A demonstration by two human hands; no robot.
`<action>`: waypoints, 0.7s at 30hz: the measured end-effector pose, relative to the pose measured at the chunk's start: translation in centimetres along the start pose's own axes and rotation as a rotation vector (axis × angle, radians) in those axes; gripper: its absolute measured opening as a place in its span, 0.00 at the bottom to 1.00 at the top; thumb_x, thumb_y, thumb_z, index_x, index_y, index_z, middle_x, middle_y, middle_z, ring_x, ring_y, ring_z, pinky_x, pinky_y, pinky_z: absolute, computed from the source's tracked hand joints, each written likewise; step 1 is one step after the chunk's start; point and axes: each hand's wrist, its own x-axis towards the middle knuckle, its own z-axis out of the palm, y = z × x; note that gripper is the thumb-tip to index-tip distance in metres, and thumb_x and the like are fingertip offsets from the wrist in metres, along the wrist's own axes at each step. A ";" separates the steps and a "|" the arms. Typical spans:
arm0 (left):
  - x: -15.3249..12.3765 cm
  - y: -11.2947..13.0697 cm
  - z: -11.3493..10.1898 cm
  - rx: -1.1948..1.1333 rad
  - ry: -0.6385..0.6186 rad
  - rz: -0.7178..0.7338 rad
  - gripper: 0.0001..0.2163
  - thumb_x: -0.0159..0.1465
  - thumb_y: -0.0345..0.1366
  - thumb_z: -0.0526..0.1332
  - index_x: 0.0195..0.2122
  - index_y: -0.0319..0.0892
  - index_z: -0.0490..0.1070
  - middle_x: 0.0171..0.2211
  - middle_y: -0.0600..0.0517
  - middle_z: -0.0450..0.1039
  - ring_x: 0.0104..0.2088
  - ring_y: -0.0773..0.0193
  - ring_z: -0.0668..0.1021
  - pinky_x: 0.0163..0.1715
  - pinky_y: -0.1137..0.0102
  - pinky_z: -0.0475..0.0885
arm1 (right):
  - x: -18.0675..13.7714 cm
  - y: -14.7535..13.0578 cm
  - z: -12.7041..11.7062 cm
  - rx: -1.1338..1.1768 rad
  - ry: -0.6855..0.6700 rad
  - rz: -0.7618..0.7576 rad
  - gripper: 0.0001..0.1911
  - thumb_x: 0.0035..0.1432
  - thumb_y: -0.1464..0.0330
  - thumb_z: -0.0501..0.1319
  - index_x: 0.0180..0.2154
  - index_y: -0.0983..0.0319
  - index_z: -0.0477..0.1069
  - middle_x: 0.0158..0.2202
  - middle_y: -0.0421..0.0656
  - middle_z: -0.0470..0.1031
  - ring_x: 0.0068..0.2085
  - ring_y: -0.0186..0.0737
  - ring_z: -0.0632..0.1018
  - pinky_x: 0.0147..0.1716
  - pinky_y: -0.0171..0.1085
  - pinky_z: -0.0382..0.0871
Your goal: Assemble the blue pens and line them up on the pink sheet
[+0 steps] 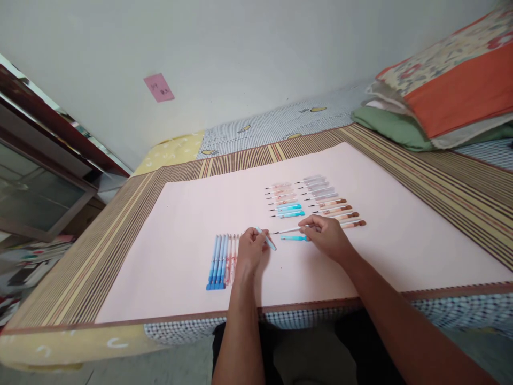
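My left hand (250, 251) is closed round a light blue pen barrel (267, 239) that sticks out toward the right. My right hand (326, 234) pinches a thin white pen refill (286, 230), and a blue pen cap (294, 238) lies on the sheet just under its fingers. Both hands rest on a large pink paper sheet (188, 235). Left of my left hand lies a row of whole blue and pink pens (222, 261). Behind my hands lie two columns of pen parts: refills with pink and blue caps (286, 200), and clear and brown pieces (331, 200).
The pink sheet lies on a striped bamboo mat (452, 182) over a bed. Folded bedding and an orange patterned pillow (449, 91) are stacked at the back right. A dark wooden cabinet with glass (36, 182) stands at the left. A pink note (159, 87) is stuck on the wall.
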 end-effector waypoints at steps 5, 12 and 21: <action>0.0 -0.1 -0.1 0.002 -0.007 0.001 0.11 0.54 0.41 0.68 0.27 0.42 0.68 0.31 0.48 0.78 0.29 0.61 0.79 0.34 0.65 0.74 | -0.1 0.1 0.4 0.025 -0.028 0.007 0.12 0.50 0.61 0.64 0.33 0.62 0.78 0.21 0.40 0.74 0.25 0.40 0.75 0.27 0.38 0.66; -0.1 0.2 0.0 0.024 -0.014 0.007 0.10 0.54 0.41 0.67 0.28 0.41 0.69 0.29 0.49 0.77 0.29 0.61 0.79 0.34 0.66 0.72 | -0.3 0.0 1.0 0.079 -0.064 0.050 0.15 0.48 0.58 0.67 0.34 0.63 0.77 0.21 0.40 0.73 0.22 0.37 0.72 0.24 0.36 0.65; -0.1 0.2 0.1 0.002 -0.002 -0.003 0.11 0.53 0.41 0.68 0.26 0.42 0.68 0.29 0.49 0.76 0.29 0.61 0.78 0.34 0.65 0.72 | -0.1 0.2 0.9 0.093 -0.048 0.041 0.15 0.47 0.58 0.68 0.33 0.62 0.77 0.22 0.41 0.75 0.22 0.37 0.71 0.23 0.37 0.66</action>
